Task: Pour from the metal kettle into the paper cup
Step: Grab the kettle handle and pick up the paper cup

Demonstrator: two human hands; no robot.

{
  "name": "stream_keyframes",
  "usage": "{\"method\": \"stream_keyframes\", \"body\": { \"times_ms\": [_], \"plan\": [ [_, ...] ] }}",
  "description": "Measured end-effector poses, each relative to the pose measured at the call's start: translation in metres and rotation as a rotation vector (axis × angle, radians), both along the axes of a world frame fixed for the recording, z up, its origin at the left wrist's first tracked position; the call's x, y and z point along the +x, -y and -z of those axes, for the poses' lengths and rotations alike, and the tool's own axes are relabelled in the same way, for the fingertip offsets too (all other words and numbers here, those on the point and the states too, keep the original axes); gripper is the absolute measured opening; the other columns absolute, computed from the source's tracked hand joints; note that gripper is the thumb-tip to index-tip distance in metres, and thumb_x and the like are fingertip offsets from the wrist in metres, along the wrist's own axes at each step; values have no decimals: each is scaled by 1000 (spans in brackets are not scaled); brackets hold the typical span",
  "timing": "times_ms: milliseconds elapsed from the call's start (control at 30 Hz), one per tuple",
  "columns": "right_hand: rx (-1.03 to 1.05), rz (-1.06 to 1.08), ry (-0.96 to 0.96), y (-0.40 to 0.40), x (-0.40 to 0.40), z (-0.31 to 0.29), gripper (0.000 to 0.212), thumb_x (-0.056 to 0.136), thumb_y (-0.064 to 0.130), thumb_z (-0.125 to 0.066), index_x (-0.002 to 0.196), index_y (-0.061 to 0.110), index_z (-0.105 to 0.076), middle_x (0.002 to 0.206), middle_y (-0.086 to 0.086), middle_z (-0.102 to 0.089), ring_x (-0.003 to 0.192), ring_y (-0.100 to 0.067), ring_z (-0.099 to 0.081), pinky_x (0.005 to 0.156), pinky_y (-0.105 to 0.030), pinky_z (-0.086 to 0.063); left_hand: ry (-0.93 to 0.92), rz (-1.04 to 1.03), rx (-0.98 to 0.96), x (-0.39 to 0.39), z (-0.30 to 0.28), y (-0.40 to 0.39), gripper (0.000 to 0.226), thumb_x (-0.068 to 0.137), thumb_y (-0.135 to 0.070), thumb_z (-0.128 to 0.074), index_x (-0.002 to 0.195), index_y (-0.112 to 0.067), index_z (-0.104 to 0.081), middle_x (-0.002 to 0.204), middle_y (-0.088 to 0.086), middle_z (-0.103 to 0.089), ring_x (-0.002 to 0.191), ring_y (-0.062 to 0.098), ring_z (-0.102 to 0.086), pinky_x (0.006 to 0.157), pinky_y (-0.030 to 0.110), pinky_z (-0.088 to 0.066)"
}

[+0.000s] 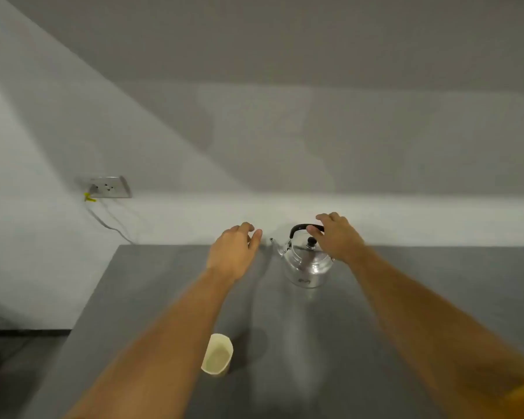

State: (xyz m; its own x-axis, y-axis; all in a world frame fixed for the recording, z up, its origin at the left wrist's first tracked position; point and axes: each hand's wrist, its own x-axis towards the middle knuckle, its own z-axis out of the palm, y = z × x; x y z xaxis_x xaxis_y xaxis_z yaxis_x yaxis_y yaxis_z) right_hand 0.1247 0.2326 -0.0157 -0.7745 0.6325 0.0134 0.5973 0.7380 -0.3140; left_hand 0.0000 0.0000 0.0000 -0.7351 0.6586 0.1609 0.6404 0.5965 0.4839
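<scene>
Starting at the left of the frame, a wall socket [109, 187] with a yellow plug and a thin cable sits on the pale wall, well apart from the work. Lower and left of centre, the paper cup [217, 354] stands upright on the grey tabletop [152, 285], mouth open, tucked just beside the left forearm; it looks light and soft-walled, so it would likely tip or dent under a careless stream or nudge. Above it, near the middle of the frame, the left hand [234, 251] hovers with its fingers [256, 238] loosely curled and slightly parted, holding nothing and touching nothing that can be seen. Just right of centre, the metal kettle [306, 264] sits upright on the tabletop close to the wall, spout [276, 245] pointing left, lid knob up. Its polished body looks rigid and slick, and whether it is heavy depends on a fill that cannot be seen; the dark arched handle [300, 228] over the lid is the sensible place to take it. The right hand [337, 237] is at that handle, fingers spread and bent over the right end of the arch, the thumb apparently at its underside; the grasp does not look closed yet. The kettle stands well apart from the cup, so it must be lifted and carried toward the lower left before tipping.
</scene>
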Motion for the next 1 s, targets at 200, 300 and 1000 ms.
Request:
{"method": "stream_keyframes", "body": {
  "times_ms": [200,300,1000],
  "plan": [
    [-103,61,-48,-26,-16,18,55,98,60,-42,116,14,-67,114,-11,-61,111,-32,-53,93,-42,-44,68,-23,-51,-9,19,-4,44,104,-50,-37,127,-20,-61,113,1,-70,105,24,-64,84,42,-55],
    [-192,84,-38,-34,-20,18,57,96,67,-39,90,16,-65,92,-3,-67,89,-26,-60,71,-33,-42,78,-24,-66,-11,28,-3,45,104,-50,-37,126,-19,-61,111,3,-70,104,26,-64,83,41,-55],
    [-440,189,-300,18,28,12,74,78,68,-69,66,-4,-56,54,-5,-47,51,-18,-42,51,-31,-32,382,-97,82,16,81,105,43,99,-55,-50,127,-25,-63,108,-2,-72,99,18,-66,90,32,-51]
  ]
}}
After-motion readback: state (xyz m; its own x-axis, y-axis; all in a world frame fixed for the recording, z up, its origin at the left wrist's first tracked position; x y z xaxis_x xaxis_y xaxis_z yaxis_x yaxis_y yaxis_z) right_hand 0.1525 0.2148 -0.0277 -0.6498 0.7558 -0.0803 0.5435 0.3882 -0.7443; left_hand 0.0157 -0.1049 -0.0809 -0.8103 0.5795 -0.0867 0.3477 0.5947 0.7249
